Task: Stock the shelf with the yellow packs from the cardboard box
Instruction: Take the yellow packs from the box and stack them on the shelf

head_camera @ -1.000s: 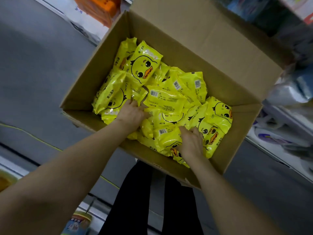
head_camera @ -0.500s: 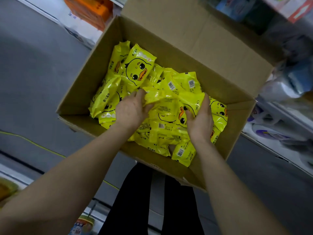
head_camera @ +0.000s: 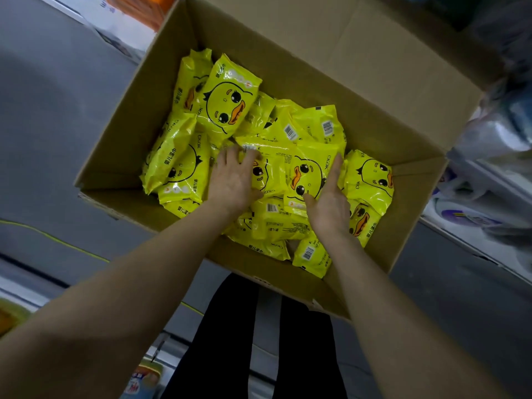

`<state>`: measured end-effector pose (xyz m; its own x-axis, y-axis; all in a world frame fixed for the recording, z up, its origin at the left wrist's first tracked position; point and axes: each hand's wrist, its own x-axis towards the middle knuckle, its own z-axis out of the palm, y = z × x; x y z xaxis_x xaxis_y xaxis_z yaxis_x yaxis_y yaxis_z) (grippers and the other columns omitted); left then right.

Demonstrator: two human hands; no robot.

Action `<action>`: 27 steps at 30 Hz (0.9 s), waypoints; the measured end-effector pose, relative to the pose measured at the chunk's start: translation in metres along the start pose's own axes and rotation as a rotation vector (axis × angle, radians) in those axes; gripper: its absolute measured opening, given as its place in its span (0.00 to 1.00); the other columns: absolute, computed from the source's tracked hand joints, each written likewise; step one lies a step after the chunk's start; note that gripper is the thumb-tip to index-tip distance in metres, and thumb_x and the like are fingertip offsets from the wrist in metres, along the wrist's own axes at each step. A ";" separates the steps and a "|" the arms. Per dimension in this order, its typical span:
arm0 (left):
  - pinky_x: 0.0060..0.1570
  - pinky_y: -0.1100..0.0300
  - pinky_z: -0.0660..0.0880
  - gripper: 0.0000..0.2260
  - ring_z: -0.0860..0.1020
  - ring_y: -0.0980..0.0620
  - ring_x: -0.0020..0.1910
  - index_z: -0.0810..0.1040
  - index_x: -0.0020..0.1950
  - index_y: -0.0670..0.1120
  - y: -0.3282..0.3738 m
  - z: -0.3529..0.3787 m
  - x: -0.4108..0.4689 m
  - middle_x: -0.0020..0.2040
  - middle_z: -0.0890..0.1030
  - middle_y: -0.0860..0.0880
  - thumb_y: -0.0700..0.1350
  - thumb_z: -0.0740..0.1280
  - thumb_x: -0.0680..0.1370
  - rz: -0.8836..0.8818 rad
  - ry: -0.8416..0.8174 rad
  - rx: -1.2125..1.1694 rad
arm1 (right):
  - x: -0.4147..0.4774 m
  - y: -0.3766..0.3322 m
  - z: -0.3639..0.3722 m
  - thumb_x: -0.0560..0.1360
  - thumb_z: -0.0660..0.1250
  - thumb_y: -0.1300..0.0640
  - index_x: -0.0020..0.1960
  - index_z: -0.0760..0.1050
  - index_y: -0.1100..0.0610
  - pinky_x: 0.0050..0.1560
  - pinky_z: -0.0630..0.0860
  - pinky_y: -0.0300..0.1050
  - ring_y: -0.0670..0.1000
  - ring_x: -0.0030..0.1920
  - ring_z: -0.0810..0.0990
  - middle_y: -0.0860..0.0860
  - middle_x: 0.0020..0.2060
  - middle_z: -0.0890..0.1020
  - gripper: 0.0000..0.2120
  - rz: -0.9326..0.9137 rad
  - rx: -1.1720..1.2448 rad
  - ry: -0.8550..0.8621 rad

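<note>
An open cardboard box [head_camera: 123, 151] stands on the floor below me, holding several yellow packs printed with a duck face. One pack [head_camera: 227, 102] lies face up at the far left of the pile, another [head_camera: 371, 180] at the right. In the middle, a bundle of yellow packs [head_camera: 302, 174] is pressed between my two hands. My left hand [head_camera: 233, 182] lies with spread fingers on the bundle's left side. My right hand [head_camera: 329, 205] stands edge-on against its right side, thumb on a duck face. What is under the bundle is hidden.
A low shelf [head_camera: 460, 240] with white plastic-wrapped goods [head_camera: 495, 136] runs along the right. An orange carton [head_camera: 138, 7] sits at the top left. Grey floor [head_camera: 43, 139] lies left of the box. My black trousers [head_camera: 230, 326] stand just behind it. A small bottle [head_camera: 144, 381] is near my feet.
Both hands dug into the packs near the box's front edge, then drew together and moved up toward the middle, gathering a bundle between them.
</note>
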<state>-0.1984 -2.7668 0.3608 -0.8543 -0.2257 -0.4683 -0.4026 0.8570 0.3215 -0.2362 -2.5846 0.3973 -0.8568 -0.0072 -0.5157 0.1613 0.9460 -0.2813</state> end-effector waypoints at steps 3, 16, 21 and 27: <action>0.66 0.44 0.69 0.38 0.69 0.38 0.67 0.59 0.69 0.53 -0.003 0.001 0.011 0.65 0.70 0.40 0.57 0.77 0.67 -0.032 -0.123 0.044 | 0.002 0.001 0.002 0.77 0.69 0.55 0.78 0.31 0.49 0.44 0.70 0.46 0.59 0.49 0.81 0.59 0.51 0.80 0.49 -0.018 0.007 -0.006; 0.52 0.53 0.74 0.33 0.75 0.41 0.47 0.52 0.78 0.58 0.026 -0.053 -0.036 0.64 0.69 0.36 0.37 0.62 0.78 -0.138 -0.182 -0.496 | -0.038 -0.003 -0.052 0.78 0.68 0.57 0.77 0.45 0.34 0.50 0.72 0.47 0.57 0.54 0.79 0.55 0.60 0.78 0.41 -0.078 0.256 -0.105; 0.30 0.62 0.69 0.28 0.71 0.51 0.32 0.65 0.73 0.53 0.061 -0.101 -0.062 0.65 0.73 0.41 0.32 0.59 0.76 -0.085 -0.151 -0.701 | -0.073 0.003 -0.098 0.77 0.68 0.61 0.74 0.59 0.37 0.51 0.68 0.41 0.51 0.57 0.76 0.53 0.64 0.77 0.33 -0.117 0.456 -0.004; 0.60 0.65 0.66 0.30 0.72 0.54 0.65 0.70 0.71 0.58 0.105 -0.155 -0.098 0.67 0.74 0.53 0.35 0.71 0.74 0.129 -0.010 -0.822 | -0.105 0.010 -0.158 0.74 0.69 0.67 0.72 0.66 0.44 0.57 0.60 0.21 0.41 0.68 0.67 0.42 0.70 0.70 0.33 -0.210 0.632 0.205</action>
<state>-0.2077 -2.7261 0.5678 -0.9087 -0.1411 -0.3928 -0.4170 0.2639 0.8698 -0.2219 -2.5232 0.5763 -0.9662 -0.0497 -0.2531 0.1828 0.5603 -0.8079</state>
